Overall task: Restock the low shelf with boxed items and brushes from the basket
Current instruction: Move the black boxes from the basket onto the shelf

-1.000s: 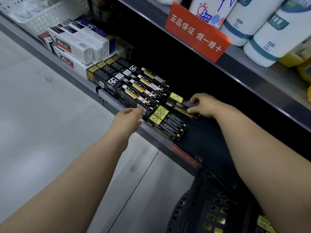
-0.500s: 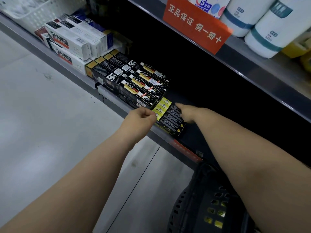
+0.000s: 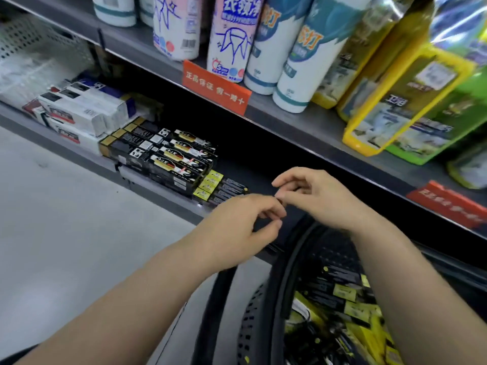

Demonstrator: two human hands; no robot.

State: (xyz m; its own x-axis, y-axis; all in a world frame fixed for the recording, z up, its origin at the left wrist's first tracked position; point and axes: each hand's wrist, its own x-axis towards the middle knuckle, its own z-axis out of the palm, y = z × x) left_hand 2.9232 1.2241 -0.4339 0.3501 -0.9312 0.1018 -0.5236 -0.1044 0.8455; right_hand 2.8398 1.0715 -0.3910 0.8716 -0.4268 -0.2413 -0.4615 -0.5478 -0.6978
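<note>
Boxes with yellow ends (image 3: 214,186) lie in a row at the front of the low shelf (image 3: 168,198), just right of the black boxes (image 3: 168,159). More yellow-ended boxes fill the black basket (image 3: 283,262) on the floor below. Both hands hover close together above the basket's rim: the left hand (image 3: 237,227) and the right hand (image 3: 320,197) have loosely curled fingers with nothing visible in them, fingertips nearly touching.

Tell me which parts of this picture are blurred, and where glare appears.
Head view: the boxes in the basket and the white boxes far left are smeared; glare streaks the shiny bag at top right; the black boxes, left hand and right hand look fairly sharp.
</note>
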